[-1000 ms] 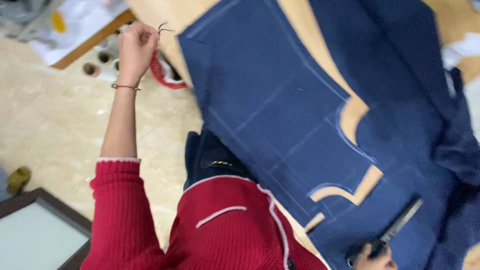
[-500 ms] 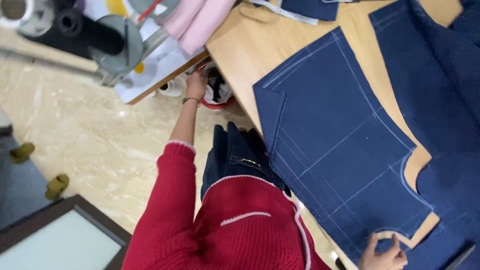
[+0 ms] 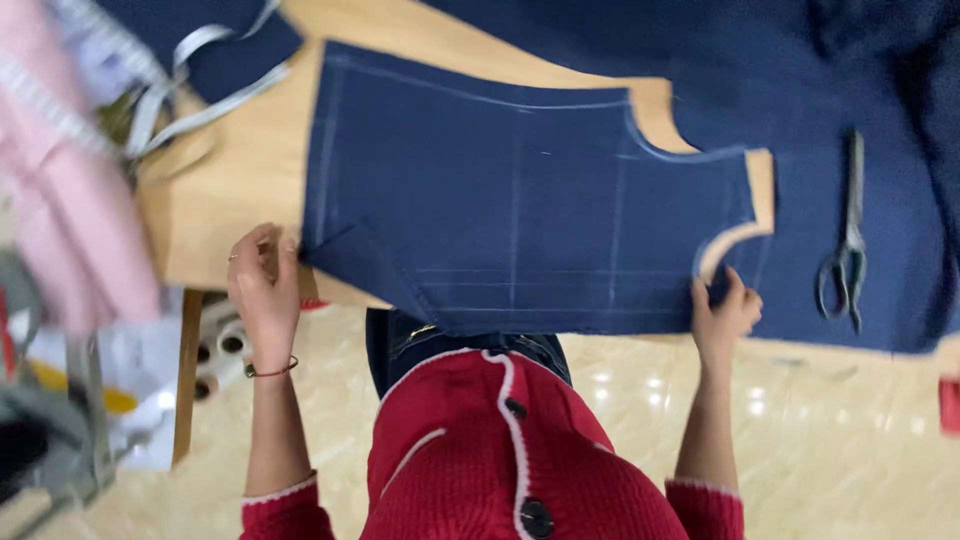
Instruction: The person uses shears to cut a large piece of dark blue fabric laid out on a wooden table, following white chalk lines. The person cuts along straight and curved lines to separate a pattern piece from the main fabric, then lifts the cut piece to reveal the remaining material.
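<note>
Head view, looking straight down: a navy blue cut fabric panel marked with pale chalk lines lies flat on the tan wooden desk, its lower edge running along the desk's near edge. The left hand sits at the panel's lower-left corner, fingers curled together and pinching the cloth just where a small fold turns under; the right hand grips the panel's lower-right corner beside the curved cut-out, fingers bent onto the fabric. Both hands are thus on opposite corners of the one piece, which reads as the panel being squared and smoothed against the desk edge. Half a second earlier the left arm was stretched away from the desk toward the floor-side clutter, and only the right hand touched the cloth; a second ago the right hand held the grey metal scissors, which now lie free on the larger spread of dark blue cloth toward the desk's right edge, well apart from either hand. A grey measuring tape trails over the desk's far-left corner, beside pink fabric that is blurred. The red knitted cardigan fills the lower middle.
</note>
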